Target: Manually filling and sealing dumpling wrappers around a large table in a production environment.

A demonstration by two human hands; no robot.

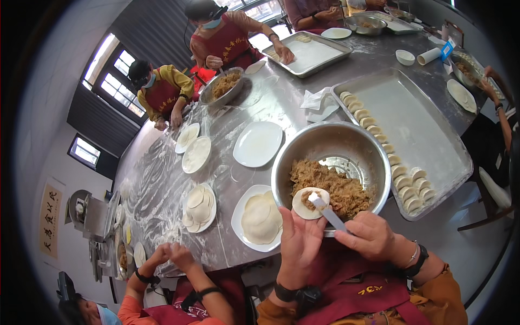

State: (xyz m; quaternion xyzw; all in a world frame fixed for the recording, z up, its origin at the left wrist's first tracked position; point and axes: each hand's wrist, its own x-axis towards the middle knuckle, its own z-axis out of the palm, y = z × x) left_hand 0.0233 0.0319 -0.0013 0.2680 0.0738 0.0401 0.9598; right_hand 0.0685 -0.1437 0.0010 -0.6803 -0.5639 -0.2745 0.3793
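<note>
My left hand (299,242) lies palm up and holds a round dumpling wrapper (310,203) with a dab of brown filling on it. In my right hand (369,236) is a small flat spatula (325,210), and its tip presses into the filling on the wrapper. Both hands hover over the near rim of a big steel bowl (331,136) of minced brown filling (335,186). Just left of my left hand, a white plate (239,218) carries a stack of round wrappers (261,218).
A steel tray (428,130) on the right holds a row of folded dumplings (379,135). White plates (258,143) and more wrappers lie on the floured steel table (162,184). Other people work around it; a neighbour's hands (169,254) are at my left.
</note>
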